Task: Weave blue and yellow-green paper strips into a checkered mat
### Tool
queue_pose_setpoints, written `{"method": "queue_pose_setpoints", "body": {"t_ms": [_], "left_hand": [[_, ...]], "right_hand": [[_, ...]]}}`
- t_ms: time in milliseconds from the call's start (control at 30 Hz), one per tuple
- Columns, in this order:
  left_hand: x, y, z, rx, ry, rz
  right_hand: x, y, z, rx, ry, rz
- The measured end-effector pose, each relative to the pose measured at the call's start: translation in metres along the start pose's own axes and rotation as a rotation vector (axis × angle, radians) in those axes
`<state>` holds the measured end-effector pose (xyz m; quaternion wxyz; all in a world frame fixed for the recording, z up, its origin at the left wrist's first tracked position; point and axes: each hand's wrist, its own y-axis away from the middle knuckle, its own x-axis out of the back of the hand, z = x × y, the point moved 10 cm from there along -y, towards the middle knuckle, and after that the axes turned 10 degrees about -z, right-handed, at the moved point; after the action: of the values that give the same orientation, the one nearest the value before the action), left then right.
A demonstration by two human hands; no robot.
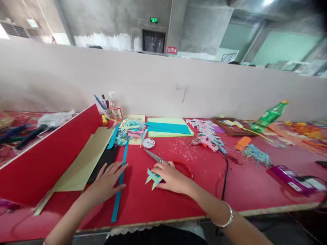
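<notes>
My left hand lies flat on the red table with its fingers spread, holding nothing; its fingertips touch a long blue paper strip. My right hand rests palm down over a small folded piece of blue and pale yellow paper, its fingers curled on the piece. Just beyond the right hand lie scissors with red handles, blades pointing to the far left. A silver bangle is on my right wrist.
A red divider board with tan paper leaning on it stands at left. Farther back are paper cuttings, blue and yellow sheets, a tape roll, a clear bottle, pink cutouts, a green bottle, a black cable and a purple device.
</notes>
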<state>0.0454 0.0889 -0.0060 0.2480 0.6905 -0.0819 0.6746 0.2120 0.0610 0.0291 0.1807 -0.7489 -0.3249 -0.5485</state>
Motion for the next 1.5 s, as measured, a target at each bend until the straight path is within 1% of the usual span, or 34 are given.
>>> {"method": "queue_pose_setpoints", "body": {"t_ms": [100,167,300,433,567,633,733,800,867,967,1033,1100,1200,1400,1433,1500], "left_hand": [[0.005,0.0,0.015,-0.087,0.027,0.038],[0.01,-0.001,0.022,-0.134,0.056,0.065],[0.019,-0.006,0.033,-0.183,0.118,0.104],[0.029,-0.019,0.049,-0.261,0.207,0.106],[0.036,-0.038,0.056,-0.338,0.336,0.118],[0.034,-0.046,0.053,-0.344,0.369,0.137],[0.027,-0.053,0.044,-0.331,0.371,0.158],[0.023,-0.052,0.043,-0.339,0.369,0.157],[0.021,-0.048,0.047,-0.369,0.367,0.151],[0.022,-0.044,0.056,-0.408,0.358,0.143],[0.024,-0.043,0.059,-0.406,0.347,0.154],[0.026,-0.045,0.062,-0.396,0.333,0.169],[0.028,-0.047,0.066,-0.381,0.294,0.181],[0.031,-0.047,0.075,-0.43,0.218,0.201],[0.031,-0.047,0.076,-0.437,0.223,0.201],[0.03,-0.047,0.076,-0.453,0.243,0.189]], "right_hand": [[0.008,-0.003,-0.004,0.002,-0.007,0.011],[0.016,-0.003,-0.002,-0.011,-0.028,0.054],[0.029,-0.002,0.019,-0.08,-0.068,0.164],[0.027,-0.002,0.031,-0.061,-0.076,0.17],[0.034,0.001,0.032,-0.064,-0.097,0.237],[0.032,0.0,0.026,-0.026,-0.11,0.206],[0.016,-0.006,0.012,0.056,-0.089,0.081],[0.007,-0.01,0.008,0.058,-0.038,0.043],[0.003,-0.014,0.006,0.045,0.038,0.051],[0.006,-0.018,-0.001,0.047,0.181,0.093],[0.01,-0.022,-0.004,0.047,0.263,0.11],[0.012,-0.026,-0.004,0.041,0.29,0.102],[0.013,-0.032,0.0,0.028,0.223,0.078],[0.015,-0.035,0.01,0.018,-0.077,0.084],[0.016,-0.035,0.011,0.029,-0.117,0.081],[0.014,-0.037,0.007,0.093,-0.138,0.016]]}}
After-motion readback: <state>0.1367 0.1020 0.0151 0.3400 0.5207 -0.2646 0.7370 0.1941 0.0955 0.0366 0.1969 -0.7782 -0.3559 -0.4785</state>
